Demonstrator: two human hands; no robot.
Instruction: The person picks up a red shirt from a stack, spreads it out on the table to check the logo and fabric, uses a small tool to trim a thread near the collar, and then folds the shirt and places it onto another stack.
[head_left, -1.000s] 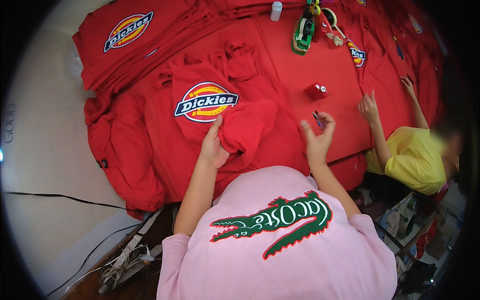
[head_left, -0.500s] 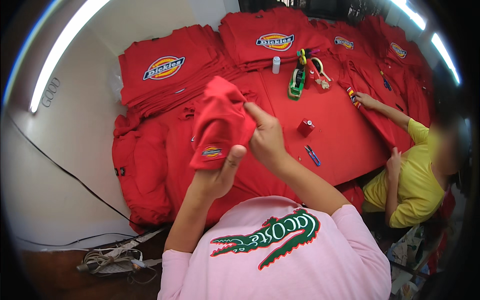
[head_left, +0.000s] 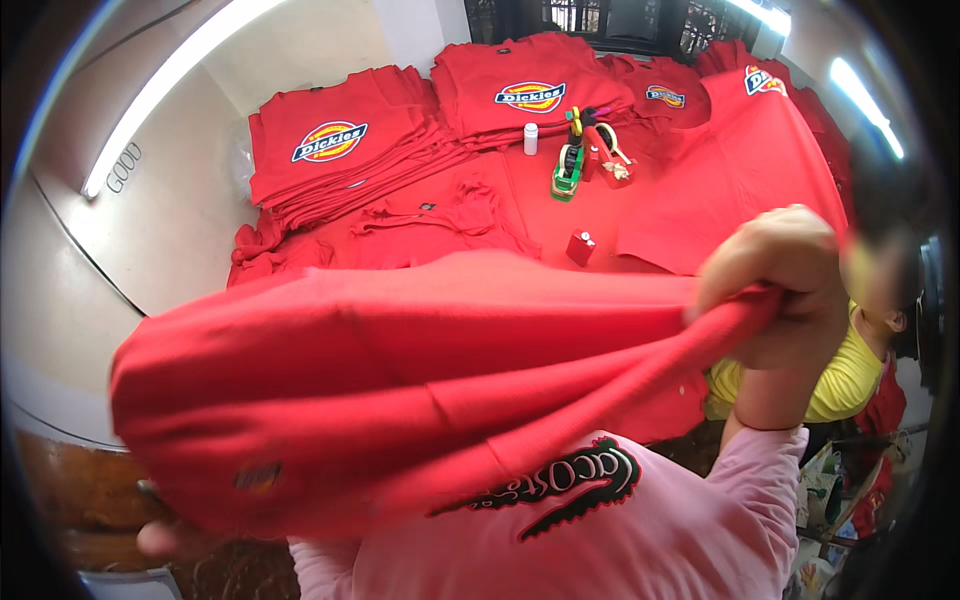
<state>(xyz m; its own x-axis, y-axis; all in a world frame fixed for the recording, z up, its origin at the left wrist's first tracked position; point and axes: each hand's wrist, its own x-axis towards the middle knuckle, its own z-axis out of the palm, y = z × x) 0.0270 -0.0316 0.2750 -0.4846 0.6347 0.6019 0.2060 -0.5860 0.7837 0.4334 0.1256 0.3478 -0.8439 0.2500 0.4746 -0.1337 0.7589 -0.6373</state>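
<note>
Red garment (head_left: 400, 370) now stretches sideways in front of the chest, lower left to right; half a second ago it's bunched upright between both hands. Right grip (head_left: 785, 270) is clenched on gathered cloth at the right end. Left grip (head_left: 165, 540) is blurred at the lower-left end, mostly behind the cloth; can't tell how firmly it holds, if at all. Small emblem patch (head_left: 257, 477) sits near that end, blurred. For the work in hand, I'd judge the piece is being opened out, clear of the surface (head_left: 545, 215). The blue snips seen earlier are out of sight. Red container (head_left: 580, 247), green tape dispenser (head_left: 567, 178) and white bottle (head_left: 530, 139) stand beyond the garment. Raised red panel (head_left: 725, 185) at right: can't tell if it's the same garment.
</note>
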